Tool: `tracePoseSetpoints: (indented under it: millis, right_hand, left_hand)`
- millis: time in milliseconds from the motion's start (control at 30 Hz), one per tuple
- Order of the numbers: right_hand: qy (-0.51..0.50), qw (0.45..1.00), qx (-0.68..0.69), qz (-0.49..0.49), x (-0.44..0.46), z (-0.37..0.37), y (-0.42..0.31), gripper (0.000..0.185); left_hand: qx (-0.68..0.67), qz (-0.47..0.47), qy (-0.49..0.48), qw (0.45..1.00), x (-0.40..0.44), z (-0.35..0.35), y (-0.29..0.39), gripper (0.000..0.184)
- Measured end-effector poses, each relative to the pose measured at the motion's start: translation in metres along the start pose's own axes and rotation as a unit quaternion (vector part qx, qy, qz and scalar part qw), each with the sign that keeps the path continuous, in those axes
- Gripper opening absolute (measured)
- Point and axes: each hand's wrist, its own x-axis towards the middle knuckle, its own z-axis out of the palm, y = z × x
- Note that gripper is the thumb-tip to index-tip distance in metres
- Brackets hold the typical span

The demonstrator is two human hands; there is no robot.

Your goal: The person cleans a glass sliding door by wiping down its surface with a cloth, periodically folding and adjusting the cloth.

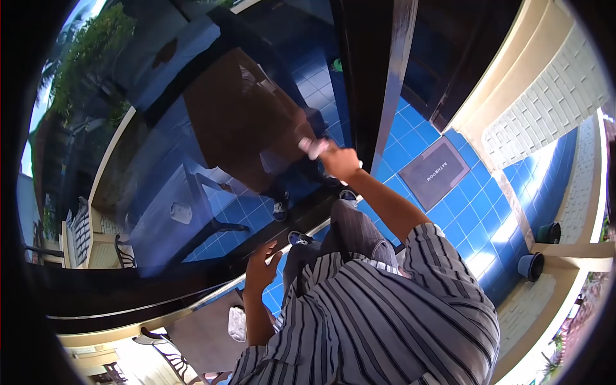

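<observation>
My right hand (340, 163) is stretched out to the dark, reflective glass pane (160, 160). Its fingers are closed around what looks like a white cloth (344, 183), mostly hidden under the palm and slightly blurred. A pale, pinkish reflection of the hand and cloth shows in the glass just left of it. My left hand (260, 266) hangs bent in front of the pane's lower edge, fingers apart and holding nothing. Below it, a white packet (237, 323) lies on a brown table (199, 337).
A dark door frame (366, 83) stands right of the glass. A grey mat marked BATHROOM (436, 172) lies on blue floor tiles (468, 221). Plant pots (530, 265) stand by the low wall at right. A metal-backed chair (170, 356) is beside the table.
</observation>
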Motion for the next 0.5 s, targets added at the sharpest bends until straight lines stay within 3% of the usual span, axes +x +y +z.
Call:
tracePoseSetpoints:
  millis: [33,67,100,167,200,300,433,500]
  right_hand:
    - [-0.023,0.999,-0.012,-0.038,-0.002,0.001,-0.007,0.014]
    - [-0.058,0.998,-0.033,-0.002,0.001,-0.006,-0.011,0.013]
    - [0.040,0.998,0.033,0.035,0.002,-0.003,-0.004,0.015]
    - [0.082,0.976,0.055,0.192,0.004,0.007,-0.008,0.018]
    - [0.090,0.982,0.079,0.148,0.001,0.013,-0.015,0.021]
    - [-0.033,0.999,0.024,-0.032,-0.003,0.007,-0.023,0.021]
    - [0.088,0.982,0.092,0.142,0.008,-0.001,-0.024,0.023]
    - [-0.041,0.995,0.052,0.079,0.003,0.005,-0.033,0.023]
  left_hand:
    - [-0.005,0.016,-0.005,1.000,-0.001,0.004,-0.004,0.040]
    - [-0.007,0.032,-0.010,0.999,-0.001,0.007,-0.008,0.040]
    - [-0.008,0.050,-0.016,0.999,0.000,0.007,-0.011,0.039]
    - [-0.009,0.046,-0.020,0.999,-0.002,0.006,-0.012,0.039]
    - [-0.013,0.038,-0.016,0.999,-0.003,0.008,-0.013,0.039]
    - [-0.009,0.033,-0.024,0.999,-0.005,0.010,-0.014,0.039]
    - [-0.013,0.033,-0.018,0.999,-0.001,0.003,-0.012,0.039]
    - [-0.008,0.028,-0.002,1.000,-0.001,0.001,-0.009,0.039]
